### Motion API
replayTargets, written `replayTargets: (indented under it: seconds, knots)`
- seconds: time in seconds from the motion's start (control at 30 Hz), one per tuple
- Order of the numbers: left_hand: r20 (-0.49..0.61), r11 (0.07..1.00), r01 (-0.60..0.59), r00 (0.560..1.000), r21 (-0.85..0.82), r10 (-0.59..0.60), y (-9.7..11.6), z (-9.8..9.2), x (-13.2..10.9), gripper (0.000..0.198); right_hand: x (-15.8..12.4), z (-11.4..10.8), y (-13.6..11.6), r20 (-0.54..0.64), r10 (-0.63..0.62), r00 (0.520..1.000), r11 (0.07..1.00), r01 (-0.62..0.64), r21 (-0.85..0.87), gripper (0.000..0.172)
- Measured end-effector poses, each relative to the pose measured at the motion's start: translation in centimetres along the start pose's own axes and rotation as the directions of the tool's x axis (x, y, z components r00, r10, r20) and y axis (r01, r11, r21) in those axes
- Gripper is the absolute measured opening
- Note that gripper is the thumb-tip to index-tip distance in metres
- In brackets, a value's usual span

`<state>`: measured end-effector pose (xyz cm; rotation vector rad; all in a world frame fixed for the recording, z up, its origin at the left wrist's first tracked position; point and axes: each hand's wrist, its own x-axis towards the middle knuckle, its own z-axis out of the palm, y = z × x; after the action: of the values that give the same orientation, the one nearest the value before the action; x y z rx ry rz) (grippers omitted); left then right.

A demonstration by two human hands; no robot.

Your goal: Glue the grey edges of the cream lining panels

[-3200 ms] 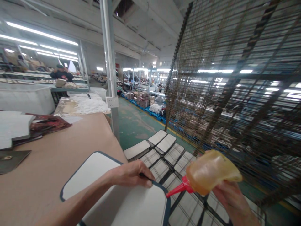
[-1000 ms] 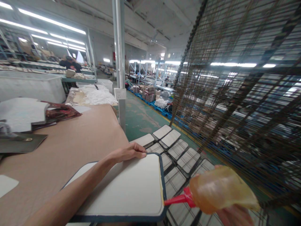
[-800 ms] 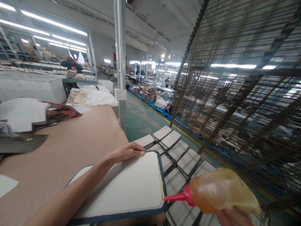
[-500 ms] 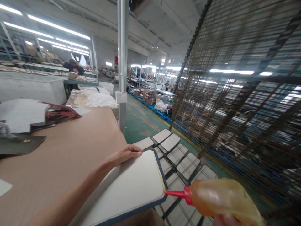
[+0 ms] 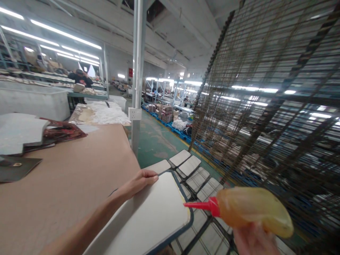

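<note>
My left hand (image 5: 145,180) grips the far edge of a white panel (image 5: 148,216) with a dark blue rim and rounded corners, thumb on top. A thin yellowish line of glue runs along the panel's right edge. In my right hand (image 5: 255,238) is a soft glue bottle (image 5: 249,207), amber and half see-through, with a red nozzle (image 5: 199,205). The bottle lies nearly level, and the nozzle tip is at the panel's right edge, by the glue line; whether it touches I cannot tell.
A brown-topped table (image 5: 106,156) is on my left, bearing white sheets (image 5: 21,131) and a dark flap (image 5: 20,168). Similar pale panels (image 5: 190,165) lie on a low wire rack to the right. A tilted wire mesh (image 5: 255,88) rises on the right. A post (image 5: 135,131) stands ahead.
The nozzle has moved up along the panel's right edge, away from the near corner. My right hand shows more under the bottle. The panel has shifted slightly right; my left hand keeps its grip.
</note>
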<state>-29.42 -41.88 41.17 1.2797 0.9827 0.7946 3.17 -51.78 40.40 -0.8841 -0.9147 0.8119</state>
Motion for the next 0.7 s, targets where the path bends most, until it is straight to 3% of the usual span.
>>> replayTargets:
  seconds: [0.1, 0.23, 0.4, 0.57, 0.7]
  knots:
    - [0.091, 0.994, -0.049, 0.995, 0.093, 0.04, 1.4, 0.3, -0.6, 0.046, 1.9, 2.5, -1.6, -0.085, -0.001, 0.996, 0.985, 0.016, 0.169, 0.05]
    - [0.186, 0.981, -0.097, 0.98, 0.168, 0.065, 3.1, 0.6, -1.1, 0.046, 3.7, 3.9, -2.2, 0.034, -0.018, 0.999, 0.984, 0.012, 0.176, 0.064]
    - [0.252, 0.982, -0.106, 0.966, 0.158, 0.063, 3.9, 0.3, -1.1, 0.041, 4.6, 3.0, -1.3, 0.079, 0.036, 0.996, 0.988, -0.048, 0.148, 0.063]
    - [0.247, 0.988, -0.083, 0.968, 0.127, 0.05, 4.3, 0.2, -1.1, 0.04, 4.3, 2.3, -1.0, 0.118, 0.102, 0.988, 0.981, -0.12, 0.155, 0.06]
    - [0.224, 0.997, -0.036, 0.974, 0.071, 0.019, 4.3, 0.2, -1.1, 0.039, 3.7, 1.8, -0.7, 0.076, 0.125, 0.989, 0.979, -0.135, 0.153, 0.063]
